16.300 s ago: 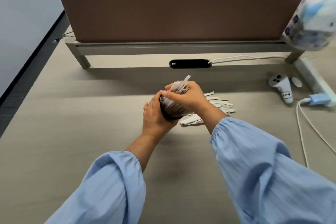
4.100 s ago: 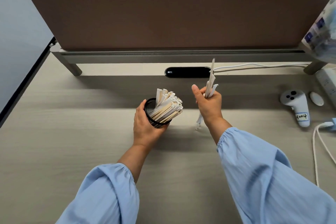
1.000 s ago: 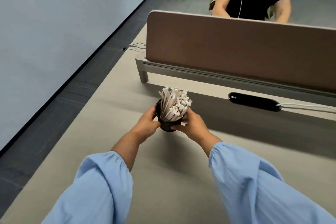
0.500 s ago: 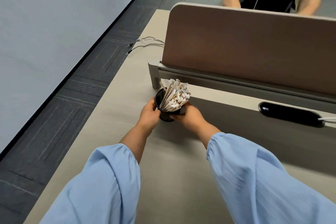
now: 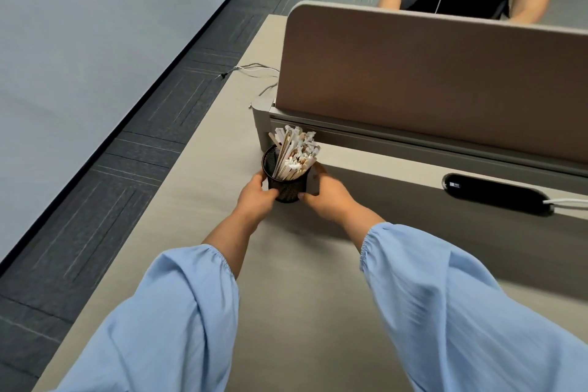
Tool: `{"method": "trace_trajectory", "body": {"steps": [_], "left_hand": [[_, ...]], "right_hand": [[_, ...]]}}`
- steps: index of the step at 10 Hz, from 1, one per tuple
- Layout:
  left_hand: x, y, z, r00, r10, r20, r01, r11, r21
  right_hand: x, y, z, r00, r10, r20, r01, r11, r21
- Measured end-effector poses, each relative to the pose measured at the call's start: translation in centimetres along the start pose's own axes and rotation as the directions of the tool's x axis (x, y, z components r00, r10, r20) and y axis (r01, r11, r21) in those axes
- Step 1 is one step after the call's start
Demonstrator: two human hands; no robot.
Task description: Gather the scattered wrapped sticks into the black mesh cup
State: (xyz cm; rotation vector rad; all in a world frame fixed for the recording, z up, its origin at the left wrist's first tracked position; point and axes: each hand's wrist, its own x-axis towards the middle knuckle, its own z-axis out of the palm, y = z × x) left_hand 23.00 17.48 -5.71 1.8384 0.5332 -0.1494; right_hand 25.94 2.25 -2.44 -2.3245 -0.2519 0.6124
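Note:
The black mesh cup stands upright on the beige desk near its far left corner, close to the foot of the divider. It is packed with wrapped sticks whose white and tan ends fan out above the rim. My left hand grips the cup's left side and my right hand grips its right side. No loose sticks show on the desk.
A tan divider panel on a grey rail runs along the back. A black cable slot with a white cord lies at right. The desk's left edge drops to dark carpet. Another person sits behind the divider.
Both hands have carried the full cup leftward and farther back, up to the divider's foot. Before that, my right hand put the last loose sticks into it.

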Motion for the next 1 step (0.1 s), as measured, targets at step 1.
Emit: {"method": "trace_trajectory", "body": {"steps": [1], "left_hand": [[-1.89,0.52,-0.61,0.997,-0.039,-0.059,0.046,0.992,0.114]], "right_hand": [[-1.87,0.66,-1.18,0.998,0.053,0.026,-0.052,0.998,-0.017]]}}
